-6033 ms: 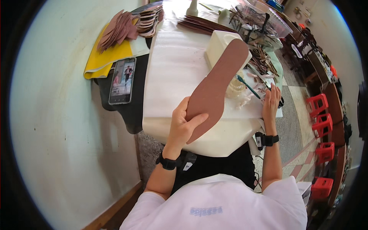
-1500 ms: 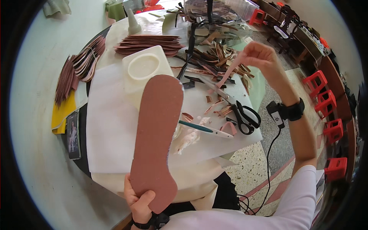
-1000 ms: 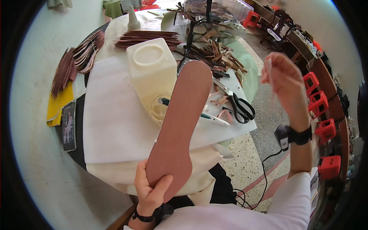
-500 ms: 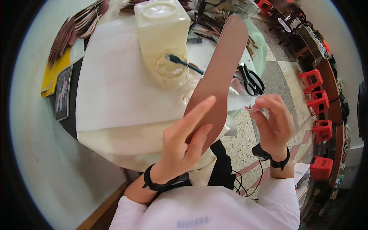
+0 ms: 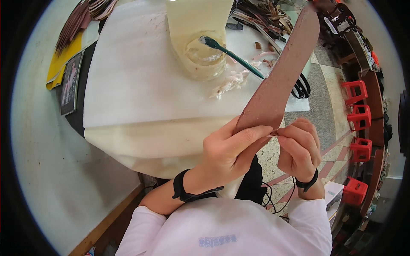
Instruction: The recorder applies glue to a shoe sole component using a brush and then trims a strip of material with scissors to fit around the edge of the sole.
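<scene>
A brown shoe insole [image 5: 279,77] slants up and to the right, its lower end gripped in my left hand [image 5: 226,149]. My right hand [image 5: 301,147] pinches a small scrap [image 5: 273,133] at the insole's right edge, close beside the left fingertips. The far end of the insole reaches out over the floor and covers part of a pair of black-handled scissors [image 5: 302,87]. Beyond my hands on the table stands a cloudy plastic container [image 5: 196,25] with a round opening. A dark green brush [image 5: 235,55] leans out of that opening, its tip behind the insole.
White sheeting covers the table [image 5: 124,85]. Crumpled pale scraps [image 5: 230,84] lie near the container, and a heap of dark strips [image 5: 267,17] is at the back right. Stacked brown pieces [image 5: 74,27] and a phone [image 5: 71,83] sit at the left. Red stools [image 5: 358,115] line the right.
My right hand has come left to meet the insole's edge beside my left hand. The insole has shifted right and its face is turned differently. My view has also moved.
</scene>
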{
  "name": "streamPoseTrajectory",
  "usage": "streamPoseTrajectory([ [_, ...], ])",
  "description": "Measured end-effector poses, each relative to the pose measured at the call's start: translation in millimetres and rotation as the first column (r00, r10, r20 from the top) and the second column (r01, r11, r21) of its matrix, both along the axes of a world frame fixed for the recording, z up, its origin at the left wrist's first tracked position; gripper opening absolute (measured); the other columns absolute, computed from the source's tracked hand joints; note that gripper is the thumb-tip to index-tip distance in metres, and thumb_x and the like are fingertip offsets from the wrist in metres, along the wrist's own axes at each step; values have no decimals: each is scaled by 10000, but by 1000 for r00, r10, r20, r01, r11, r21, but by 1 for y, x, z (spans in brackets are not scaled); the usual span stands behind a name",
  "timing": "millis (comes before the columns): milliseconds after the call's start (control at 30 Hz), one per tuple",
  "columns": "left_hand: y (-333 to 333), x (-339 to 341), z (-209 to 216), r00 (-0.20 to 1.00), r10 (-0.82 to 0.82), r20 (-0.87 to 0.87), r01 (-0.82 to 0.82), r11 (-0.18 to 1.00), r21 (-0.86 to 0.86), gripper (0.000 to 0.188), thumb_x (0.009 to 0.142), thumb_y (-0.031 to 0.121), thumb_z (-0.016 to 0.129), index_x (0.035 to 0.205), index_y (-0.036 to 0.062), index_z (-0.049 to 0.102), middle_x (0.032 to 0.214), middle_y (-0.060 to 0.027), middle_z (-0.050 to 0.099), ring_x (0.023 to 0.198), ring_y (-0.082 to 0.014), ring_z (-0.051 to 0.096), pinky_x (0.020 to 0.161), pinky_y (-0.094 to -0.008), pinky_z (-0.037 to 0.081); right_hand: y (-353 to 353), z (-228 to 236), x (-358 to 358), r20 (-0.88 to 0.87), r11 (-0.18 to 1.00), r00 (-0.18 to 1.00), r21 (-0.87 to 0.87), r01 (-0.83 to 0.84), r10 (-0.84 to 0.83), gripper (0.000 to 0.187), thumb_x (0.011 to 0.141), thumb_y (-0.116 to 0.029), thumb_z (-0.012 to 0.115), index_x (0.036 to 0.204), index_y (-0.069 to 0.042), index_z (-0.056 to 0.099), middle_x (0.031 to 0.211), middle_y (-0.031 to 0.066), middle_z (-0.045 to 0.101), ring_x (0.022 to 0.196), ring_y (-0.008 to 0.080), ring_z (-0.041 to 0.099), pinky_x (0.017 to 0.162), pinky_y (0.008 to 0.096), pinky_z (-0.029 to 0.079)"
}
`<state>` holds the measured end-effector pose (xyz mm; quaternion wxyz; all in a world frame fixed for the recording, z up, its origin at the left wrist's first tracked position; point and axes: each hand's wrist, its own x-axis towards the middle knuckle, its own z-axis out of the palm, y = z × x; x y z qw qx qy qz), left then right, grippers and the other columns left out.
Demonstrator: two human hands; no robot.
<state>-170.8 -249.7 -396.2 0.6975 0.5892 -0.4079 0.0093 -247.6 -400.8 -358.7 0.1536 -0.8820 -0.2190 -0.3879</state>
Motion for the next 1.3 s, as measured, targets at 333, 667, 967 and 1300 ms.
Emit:
streamPoseTrajectory([
  [333,3,-3,-5,985,118,128,-124,991,42,276,731,-101,631,992,-12,636,913,-169,622,713,-260,635,604,-292,512,1,-7,-6,-82,992,992,78,99,-92,363,571,135,655,917,29,635,781,106,538,587,214,523,480,284,403],
  [667,-5,-10,-3,996,51,71,-56,996,70,321,712,-98,687,1018,-5,656,900,-162,649,750,-213,644,656,-260,513,4,-11,-8,-116,996,990,36,80,-75,360,509,95,602,866,74,642,806,129,533,575,202,538,454,260,423],
  [967,-4,-10,-9,998,9,66,-10,1000,26,345,703,-116,607,1034,-18,617,933,-170,613,695,-261,634,577,-299,514,7,-10,-19,-180,982,980,150,116,-88,347,546,74,632,891,44,652,782,117,538,574,193,549,455,256,426],
  [1300,-2,-16,-14,993,69,99,-72,997,28,298,677,-131,611,947,-8,599,845,-142,595,617,-254,602,524,-302,483,6,-7,-23,-39,983,985,-82,165,-169,305,608,43,678,897,-43,630,817,48,529,711,207,530,609,358,438],
])
